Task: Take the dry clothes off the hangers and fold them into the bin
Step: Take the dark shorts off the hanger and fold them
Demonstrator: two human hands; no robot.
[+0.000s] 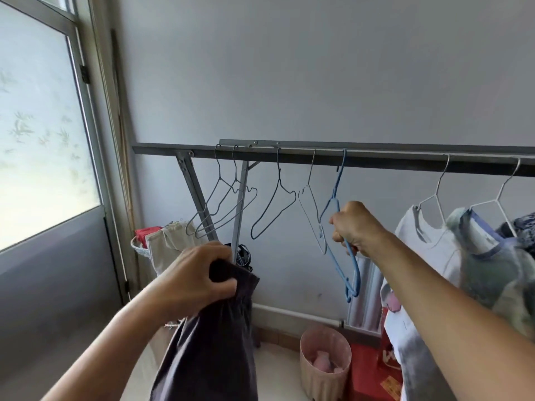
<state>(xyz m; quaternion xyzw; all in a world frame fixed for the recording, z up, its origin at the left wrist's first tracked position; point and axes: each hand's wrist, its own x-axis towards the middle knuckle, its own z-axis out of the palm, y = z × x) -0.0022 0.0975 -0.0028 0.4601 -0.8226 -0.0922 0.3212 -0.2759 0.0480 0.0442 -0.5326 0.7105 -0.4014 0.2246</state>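
A: Head view: your left hand [199, 280] has its fingers clamped on the dark garment [214, 342], below the rail [376, 159].
B: Your right hand [354, 227] grips the blue hanger [337, 180], hooked there. The red bag's [388, 354] lettering is unreadable. There's bare rail rightward, up to the white shirt [425, 244].

Hangers [272, 204] on rail [376, 159], shirts [428, 241] right, bin [324, 369] below

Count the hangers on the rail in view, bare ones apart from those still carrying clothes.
Bare hangers: 5, including the blue hanger the right hand grips
Hangers carrying clothes: 2
Total: 7
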